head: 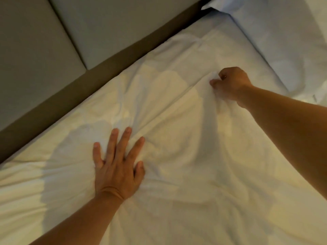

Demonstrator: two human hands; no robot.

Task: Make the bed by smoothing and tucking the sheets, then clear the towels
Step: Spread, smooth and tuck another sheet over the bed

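White sheet [177,174] covers the bed, full of wrinkles. The left hand [116,167] presses flat on it, fingers straight. The right hand [231,84] pinches a fold farther up, near the pillow [283,41]. No writing shows anywhere.

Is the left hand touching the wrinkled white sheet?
Touching. The head view shows the left hand pressed flat on the wrinkled white sheet, fingers spread.

Padded grey headboard panels [53,38] run along the top left, with a dark brown frame edge [99,71] below them. Warm yellowish light falls low, cooler bluish light at the top right.
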